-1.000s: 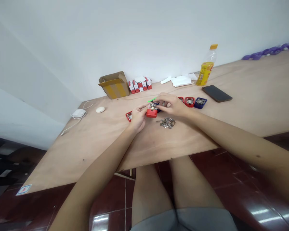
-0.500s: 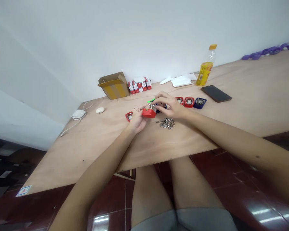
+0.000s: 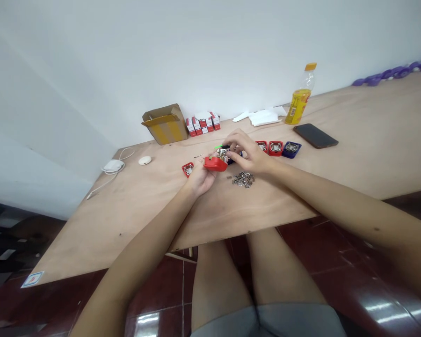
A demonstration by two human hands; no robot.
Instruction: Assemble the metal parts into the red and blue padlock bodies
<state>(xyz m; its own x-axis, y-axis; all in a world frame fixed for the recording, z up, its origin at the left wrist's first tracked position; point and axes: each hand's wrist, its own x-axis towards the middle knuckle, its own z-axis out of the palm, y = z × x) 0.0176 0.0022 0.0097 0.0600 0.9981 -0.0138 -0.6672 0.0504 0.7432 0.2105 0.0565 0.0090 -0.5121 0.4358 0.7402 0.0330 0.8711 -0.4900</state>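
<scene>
My left hand [image 3: 199,179] cradles a red plastic housing [image 3: 214,164] on its fingers, above the plywood table [image 3: 126,224]. A silver metal fitting [image 3: 222,156] stands on the housing's right end. My right hand [image 3: 249,154] pinches that fitting from above, and its fingers hide part of it. Just beyond the fingers lies a small green piece [image 3: 219,147], with a dark blue part [image 3: 234,157] mostly hidden behind my right hand. Below my right hand sits a pile of small metal pieces [image 3: 243,179].
Red housings [image 3: 275,148] and a blue one [image 3: 291,150] stand in a row beyond my right hand; another red one [image 3: 187,169] lies left. Farther back are a cardboard box [image 3: 164,124], small red-and-white boxes [image 3: 201,123], a yellow drink bottle [image 3: 299,96] and a phone [image 3: 315,135].
The red housing has shifted slightly left and tilted in my left hand. My right hand has risen a little, its fingers still at the metal fitting.
</scene>
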